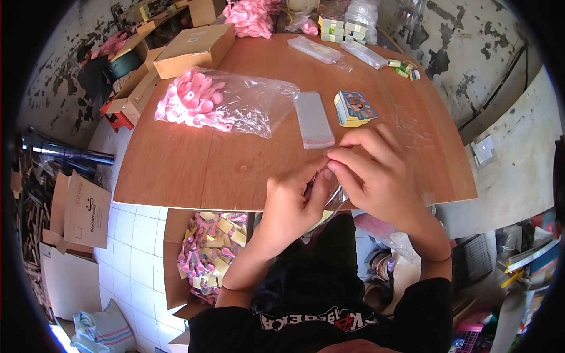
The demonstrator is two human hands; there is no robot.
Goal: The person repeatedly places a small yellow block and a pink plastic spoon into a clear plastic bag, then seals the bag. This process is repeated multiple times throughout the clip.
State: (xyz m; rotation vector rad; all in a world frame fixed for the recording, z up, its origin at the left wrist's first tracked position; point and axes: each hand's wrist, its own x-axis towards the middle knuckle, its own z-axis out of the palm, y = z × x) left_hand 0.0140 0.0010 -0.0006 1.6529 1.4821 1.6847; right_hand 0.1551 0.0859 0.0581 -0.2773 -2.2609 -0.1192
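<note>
Close to the table's front edge, my left hand [297,197] and my right hand [376,176] meet, both closed on a small clear plastic bag [337,200]. Thumbs and index fingers pinch its upper end. Most of the bag is hidden by my hands; a pale yellow patch shows below it. Just beyond my fingers lies a stack of flat clear plastic sleeves [315,120]. To its right is a pile of printed cards [355,109] with a blue picture on top. A large clear bag of pink plastic spoons [194,100] lies open to the left.
On the table's [235,170] far side are a cardboard box [195,50], more pink spoons [252,17], bundled cards [341,29] and plastic packs [318,50]. Below the front edge, a carton [176,259] holds several packed pink spoons with yellow cards.
</note>
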